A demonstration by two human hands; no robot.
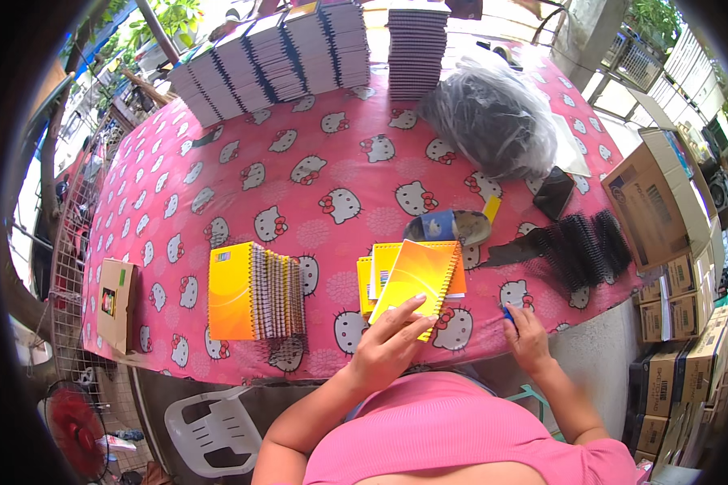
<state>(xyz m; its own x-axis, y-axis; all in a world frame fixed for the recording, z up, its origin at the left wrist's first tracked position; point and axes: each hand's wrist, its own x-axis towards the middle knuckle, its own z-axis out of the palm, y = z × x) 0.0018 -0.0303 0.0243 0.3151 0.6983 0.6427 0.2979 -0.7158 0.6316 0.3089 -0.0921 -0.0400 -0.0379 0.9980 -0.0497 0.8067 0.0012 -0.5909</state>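
A yellow-orange spiral notebook [415, 279] lies aslant over a small pile of similar notebooks [366, 283] in front of me. My left hand [390, 341] is on its lower part, with bent fingers over the cover near the coil; the thumb is hidden. To the right, just above the table's near edge, my right hand [528, 338] is closed around a small blue object [507, 314]. Only the tip of that object shows, so its kind is unclear. Left of the pile stands a row of yellow-orange spiral notebooks [255, 291], packed together.
Black plastic coils [582, 252] lie on the pink tablecloth [299, 210] at right, near a dark phone-like object [554, 192]. A blue patterned pouch-like item [449, 226] sits behind the pile. Farther back are a black plastic bag [493, 121], tall notebook stacks [275, 65] and cardboard boxes [651, 198].
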